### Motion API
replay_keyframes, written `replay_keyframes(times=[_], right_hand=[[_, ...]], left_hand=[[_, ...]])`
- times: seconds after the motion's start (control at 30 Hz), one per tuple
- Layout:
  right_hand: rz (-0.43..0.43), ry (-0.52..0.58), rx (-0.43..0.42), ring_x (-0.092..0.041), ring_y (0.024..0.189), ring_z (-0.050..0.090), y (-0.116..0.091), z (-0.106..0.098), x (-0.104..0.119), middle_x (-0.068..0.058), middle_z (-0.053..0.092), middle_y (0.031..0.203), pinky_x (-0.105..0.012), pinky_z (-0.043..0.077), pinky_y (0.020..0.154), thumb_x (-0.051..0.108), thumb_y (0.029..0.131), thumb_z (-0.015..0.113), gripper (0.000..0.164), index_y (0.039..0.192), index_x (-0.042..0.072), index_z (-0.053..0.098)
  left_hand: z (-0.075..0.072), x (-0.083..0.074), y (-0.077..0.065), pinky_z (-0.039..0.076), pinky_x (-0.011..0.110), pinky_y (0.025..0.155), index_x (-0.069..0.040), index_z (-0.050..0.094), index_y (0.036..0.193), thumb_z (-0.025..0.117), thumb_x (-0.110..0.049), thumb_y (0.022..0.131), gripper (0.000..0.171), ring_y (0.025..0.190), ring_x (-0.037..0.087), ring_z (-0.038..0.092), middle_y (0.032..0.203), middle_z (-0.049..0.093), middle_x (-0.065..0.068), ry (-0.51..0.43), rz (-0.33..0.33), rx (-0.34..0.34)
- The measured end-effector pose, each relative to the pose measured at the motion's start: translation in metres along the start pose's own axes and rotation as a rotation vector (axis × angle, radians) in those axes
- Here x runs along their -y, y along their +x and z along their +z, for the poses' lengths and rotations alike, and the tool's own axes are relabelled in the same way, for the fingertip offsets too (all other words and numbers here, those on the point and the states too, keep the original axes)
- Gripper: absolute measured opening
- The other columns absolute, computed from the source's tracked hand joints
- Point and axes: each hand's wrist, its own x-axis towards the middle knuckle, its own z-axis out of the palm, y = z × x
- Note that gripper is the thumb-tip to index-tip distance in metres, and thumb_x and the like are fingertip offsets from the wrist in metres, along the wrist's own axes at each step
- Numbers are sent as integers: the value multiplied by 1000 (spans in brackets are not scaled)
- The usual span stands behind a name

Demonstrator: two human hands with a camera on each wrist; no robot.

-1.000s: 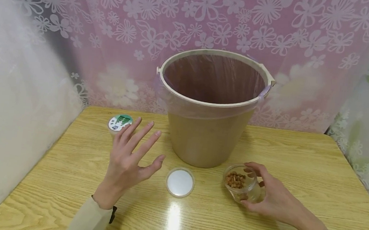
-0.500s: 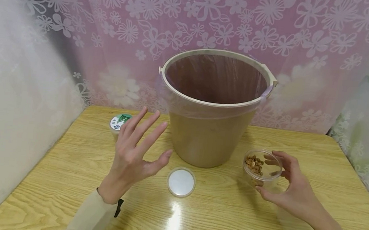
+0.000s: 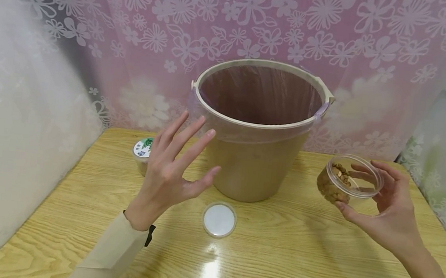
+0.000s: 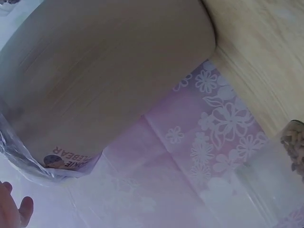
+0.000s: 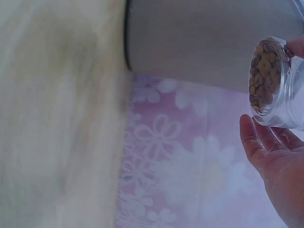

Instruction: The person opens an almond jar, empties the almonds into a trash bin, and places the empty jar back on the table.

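My right hand [image 3: 397, 218] grips a clear plastic jar [image 3: 333, 188] by its side, thumb in front and fingers behind. Lidless and tilted, it is held up over the right side of the table. Brown nugget-like pieces [image 5: 265, 76] cover its bottom and heap toward the left wall. My left hand [image 3: 168, 176] hovers with spread fingers and holds nothing; it partly hides a second jar [image 3: 141, 150] with a green-and-white top. A round lid [image 3: 219, 219] with a white disc lies between the hands.
A large beige bucket [image 3: 252, 168] lined with a thin clear bag stands at the back middle of the wooden table [image 3: 267, 264]. Behind it hangs a pink floral curtain [image 3: 167, 44]. Pale sheeting [image 3: 19, 115] borders the left side.
My right hand has lifted the jar, carried it right and away from the bucket, and changed its tilt. The left hand has risen slightly and moved right, uncovering more of the second jar's side.
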Motion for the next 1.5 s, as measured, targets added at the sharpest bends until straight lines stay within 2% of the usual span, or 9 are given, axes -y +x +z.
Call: replay_keyframes(times=[0.1,0.3,0.57,0.87,0.97,1.17,1.33,1.43,1.5], right_hand=[[-6,-1,-8,-17,127,60,7,-7,4,-16,58,142,-14,50,96,-36,57,70,106,150,-14,24],[-13,-98,10,-15,127,60,22,-17,14,-12,58,144,-14,48,97,-33,58,73,107,150,-12,24],[-17,-163,-18,-14,126,61,40,-25,27,-9,60,142,-13,48,97,-34,55,72,109,151,-9,26],[-6,-384,-29,-9,124,61,60,-35,44,-3,60,142,-11,47,94,-34,53,72,113,152,-2,28],[-1,-418,-35,-10,125,60,68,-37,49,-3,60,143,-10,47,96,-35,52,71,115,153,0,29],[-25,-481,-17,-8,128,57,83,-40,55,0,57,145,-9,45,96,-24,61,78,109,154,2,30],[-27,-528,-21,-7,130,54,96,-40,62,8,57,144,-8,43,90,-23,59,79,110,154,5,32],[-41,-529,-26,-6,130,54,105,-39,65,12,57,141,-9,42,88,-9,67,84,100,153,4,34],[-54,-544,-26,-3,129,53,110,-38,66,15,56,139,-8,41,87,-5,69,86,98,153,4,36]], left_hand=[[2,2,5,44,58,105,-7,70,128,73,-38,90,50,130,49,56,135,66,20,1,7,17],[7,5,13,43,58,105,-8,69,130,72,-40,89,52,132,47,56,136,66,18,15,15,30],[12,8,23,38,62,110,-12,67,134,83,-35,78,62,139,42,51,139,66,14,35,13,65],[20,8,36,35,65,114,-16,65,137,81,-40,81,63,140,38,51,142,64,11,57,52,133],[23,8,39,35,65,114,-16,64,138,80,-41,82,63,140,37,51,143,63,11,61,66,143],[29,9,39,29,62,120,-20,62,140,78,-46,82,66,144,34,47,147,60,9,65,70,180],[34,11,40,28,60,123,-19,60,141,77,-49,84,67,143,32,48,148,59,9,51,100,206],[37,12,41,28,60,122,-19,61,141,77,-50,83,67,140,31,50,146,60,8,47,120,208],[38,12,41,28,60,121,-19,62,140,77,-50,82,67,136,31,54,145,62,8,46,129,207]])
